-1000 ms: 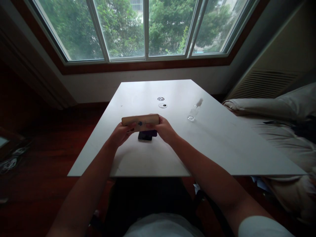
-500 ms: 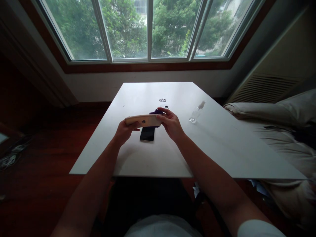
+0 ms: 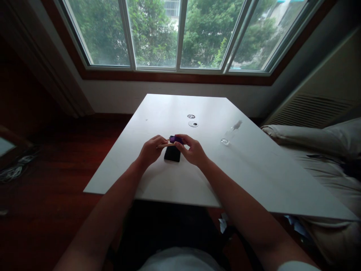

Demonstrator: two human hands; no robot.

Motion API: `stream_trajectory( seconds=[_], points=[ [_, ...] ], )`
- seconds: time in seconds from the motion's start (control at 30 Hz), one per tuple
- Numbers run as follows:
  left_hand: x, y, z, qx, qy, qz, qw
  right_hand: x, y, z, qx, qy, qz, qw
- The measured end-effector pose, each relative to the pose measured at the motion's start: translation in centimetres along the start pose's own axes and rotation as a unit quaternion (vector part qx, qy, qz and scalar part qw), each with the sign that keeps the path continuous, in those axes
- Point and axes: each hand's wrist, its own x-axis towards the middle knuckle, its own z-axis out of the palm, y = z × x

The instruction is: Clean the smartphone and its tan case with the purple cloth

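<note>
Both hands meet over the middle of a white table (image 3: 254, 177). My left hand (image 3: 150, 151) pinches the left end of a tan phone case (image 3: 166, 144), seen edge-on and low above the table. My right hand (image 3: 191, 150) is curled round its right end and touches a small purple thing (image 3: 175, 139) there. A black phone (image 3: 172, 154) lies flat on the table just under and between the hands.
A small clear spray bottle (image 3: 231, 132) lies on the table to the right. Two round cable holes (image 3: 193, 124) sit further back. A window runs along the far wall. A bed with pale bedding (image 3: 324, 150) is at the right; dark wooden floor at the left.
The tan case has come down from a raised, face-on position to edge-on just above the black phone. Both hands have drawn closer together, and the purple thing has come into view.
</note>
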Motion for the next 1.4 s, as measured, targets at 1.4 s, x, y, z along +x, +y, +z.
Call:
stream_trajectory(
  seconds=[1.4],
  points=[
    [0.0,-0.1,0.9,-0.030,0.046,0.000,0.998,0.4,0.2,1.4,0.048,0.211,0.050,0.975]
  ],
)
